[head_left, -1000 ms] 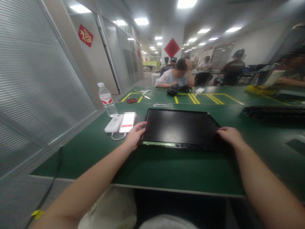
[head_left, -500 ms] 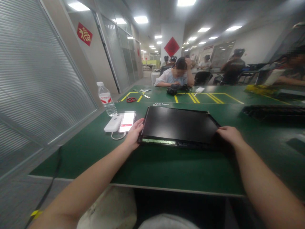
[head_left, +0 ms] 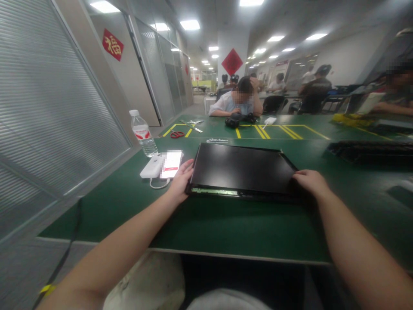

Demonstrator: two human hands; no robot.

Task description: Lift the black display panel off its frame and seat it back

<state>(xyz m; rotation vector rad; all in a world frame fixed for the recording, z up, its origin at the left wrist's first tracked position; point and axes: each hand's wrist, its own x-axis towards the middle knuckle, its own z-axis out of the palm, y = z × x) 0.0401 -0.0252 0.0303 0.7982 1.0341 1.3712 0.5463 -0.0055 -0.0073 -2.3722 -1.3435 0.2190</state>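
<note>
Between my hands is a flat black display panel (head_left: 241,168), screen side up, with a green circuit strip (head_left: 215,191) bared along its near edge. My left hand (head_left: 182,178) grips the panel's left edge, thumb on the side and fingers partly behind it. At the right edge, my right hand (head_left: 310,181) pinches the near corner, its lower fingers hidden beneath. The panel is low over the green table (head_left: 238,232); whether it touches the top I cannot tell. Just left of my left hand lies a phone (head_left: 172,163) with its screen lit, cabled to a white power bank (head_left: 151,167).
A water bottle (head_left: 143,133) stands behind the power bank. Farther back lie red-handled scissors (head_left: 177,134) and a black bundle (head_left: 237,120), near a seated person (head_left: 226,103) across the table. Dark parts (head_left: 368,153) lie at the right. The table's near edge runs below my forearms.
</note>
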